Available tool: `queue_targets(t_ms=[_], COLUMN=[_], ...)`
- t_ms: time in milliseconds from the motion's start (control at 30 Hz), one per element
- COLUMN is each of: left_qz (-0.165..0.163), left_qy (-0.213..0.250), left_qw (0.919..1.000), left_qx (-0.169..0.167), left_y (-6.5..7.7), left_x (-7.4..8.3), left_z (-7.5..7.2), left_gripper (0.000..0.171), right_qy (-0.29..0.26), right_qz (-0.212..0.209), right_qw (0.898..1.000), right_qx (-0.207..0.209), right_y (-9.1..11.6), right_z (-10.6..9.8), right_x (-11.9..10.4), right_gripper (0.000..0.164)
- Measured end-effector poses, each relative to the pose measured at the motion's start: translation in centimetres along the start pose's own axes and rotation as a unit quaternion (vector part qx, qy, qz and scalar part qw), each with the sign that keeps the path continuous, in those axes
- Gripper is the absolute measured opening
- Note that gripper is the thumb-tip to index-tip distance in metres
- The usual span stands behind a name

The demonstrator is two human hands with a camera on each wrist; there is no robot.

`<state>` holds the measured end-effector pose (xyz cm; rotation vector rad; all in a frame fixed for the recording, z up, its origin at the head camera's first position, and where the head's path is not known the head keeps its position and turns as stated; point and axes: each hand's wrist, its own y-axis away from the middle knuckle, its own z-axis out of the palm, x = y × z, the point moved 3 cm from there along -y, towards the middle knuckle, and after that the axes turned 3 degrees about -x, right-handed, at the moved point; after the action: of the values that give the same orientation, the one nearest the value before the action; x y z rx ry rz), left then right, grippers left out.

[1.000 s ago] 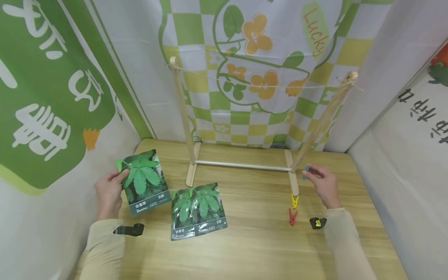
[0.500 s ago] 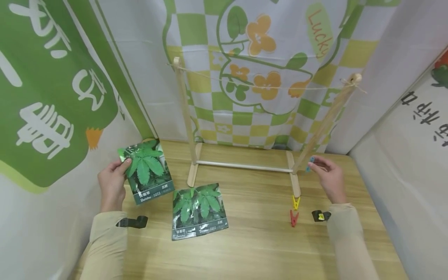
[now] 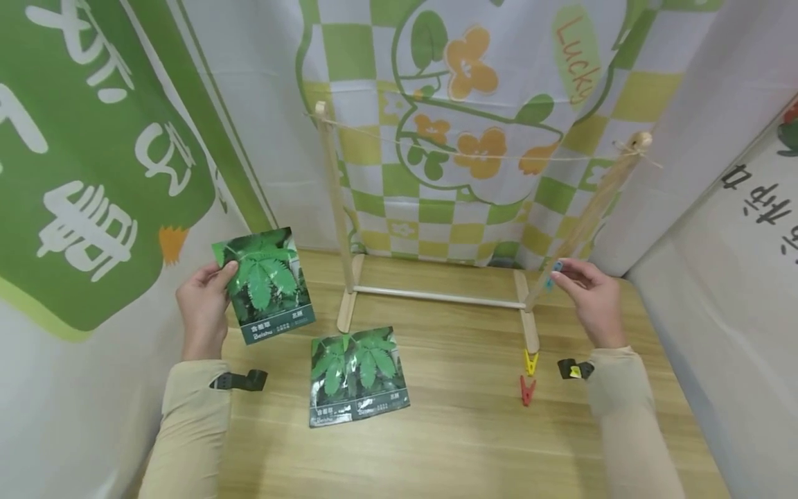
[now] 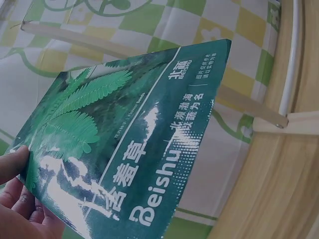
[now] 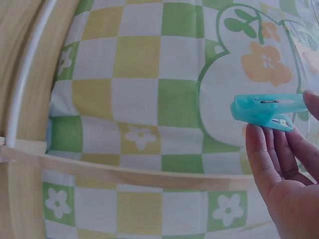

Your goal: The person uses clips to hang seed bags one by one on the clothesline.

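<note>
My left hand (image 3: 204, 298) pinches a green seed packet (image 3: 264, 284) by its left edge, thumb on the printed front. In the left wrist view the packet (image 4: 119, 144) tilts, with glare on its shiny face. My right hand (image 3: 595, 301) holds a blue clothespin (image 3: 553, 275) between thumb and fingers, beside the stand's right post. The right wrist view shows this clothespin (image 5: 269, 108) lying sideways across the fingertips. Two more seed packets (image 3: 358, 378) lie overlapping on the table. A yellow clothespin (image 3: 531, 362) and a red clothespin (image 3: 527, 391) lie near the stand's right foot.
A wooden stand with a left post (image 3: 337, 201), a right post (image 3: 598, 215) and a white bottom bar (image 3: 436, 296) stands at the back of the table (image 3: 461, 443). A thin string (image 3: 430, 147) spans its tops. A checked curtain (image 3: 436, 229) hangs behind.
My left hand has raised the seed packet away from the table front, up and slightly right. The right hand has also risen a little with the blue clothespin. The view has shifted slightly.
</note>
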<state>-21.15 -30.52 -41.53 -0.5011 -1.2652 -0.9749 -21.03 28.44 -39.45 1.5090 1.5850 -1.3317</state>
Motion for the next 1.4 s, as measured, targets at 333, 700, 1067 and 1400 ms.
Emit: queue_targets(t_ms=[333,700,1067,1400], left_qz=[0.035,0.056,0.048,0.064], left_qy=[-0.003,-0.072,-0.055,-0.058], left_qw=[0.9989,0.9938,0.9934,0.9912], left_qx=[-0.032,-0.064,-0.088,-0.100], left_y=[0.3,0.1,0.2,0.6], left_x=[0.9,1.8,2.7,4.0], left_z=[3.1,6.0,8.4,9.8], left_gripper=[0.011,0.014,0.014,0.014], right_qy=[-0.035,-0.048,-0.110,-0.133], right_qz=[-0.043,-0.093,-0.121,-0.141], right_qw=[0.998,0.994,0.986,0.980], right_qx=[0.000,-0.012,-0.027,-0.041], right_y=[-1.5,-2.7,-3.7,-4.7], right_z=[0.3,0.7,0.9,1.2], right_x=[-2.4,-5.1,-7.2,-10.0], right_gripper=[0.033,0.031,0.028,0.028])
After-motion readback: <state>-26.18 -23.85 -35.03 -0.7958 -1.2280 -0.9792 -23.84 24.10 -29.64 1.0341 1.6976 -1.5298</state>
